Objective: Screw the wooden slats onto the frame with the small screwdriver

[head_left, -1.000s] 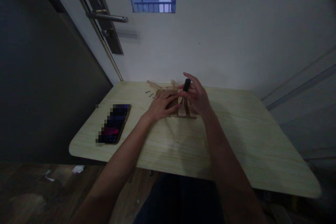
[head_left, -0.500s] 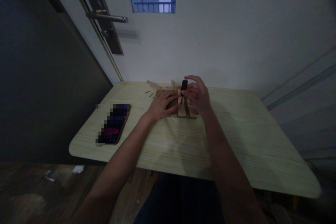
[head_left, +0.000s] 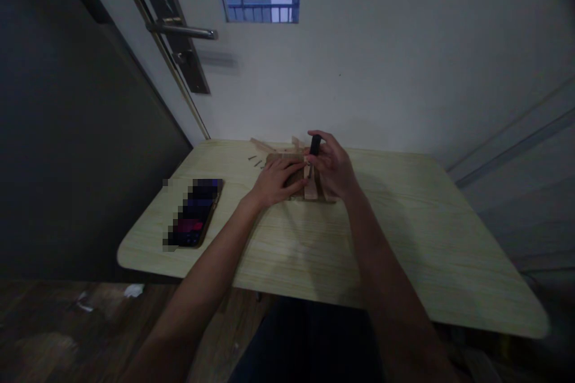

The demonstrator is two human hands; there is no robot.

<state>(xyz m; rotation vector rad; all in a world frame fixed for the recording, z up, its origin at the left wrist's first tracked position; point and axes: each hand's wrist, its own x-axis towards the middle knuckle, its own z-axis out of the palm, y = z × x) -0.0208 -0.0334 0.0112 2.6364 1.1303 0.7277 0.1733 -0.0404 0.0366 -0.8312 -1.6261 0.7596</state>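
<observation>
on the pale table (head_left: 278, 239), a brown board (head_left: 294, 179) is lying under the flat, open left hand (head_left: 275, 182); the right hand (head_left: 335, 167) is gripping, over a pale strip (head_left: 309, 192), a black-handled screwdriver (head_left: 315, 145), its once-raised finger now curling onto the handle, probably steadying it.

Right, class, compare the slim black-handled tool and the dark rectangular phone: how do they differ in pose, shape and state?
The slim black-handled tool is tilted close to upright; the dark rectangular phone lies flat. The tool is gripped by the right hand; the phone rests untouched on the pale wood-grained table. The tool is narrow, the phone broad. Both look mainly dark.
</observation>
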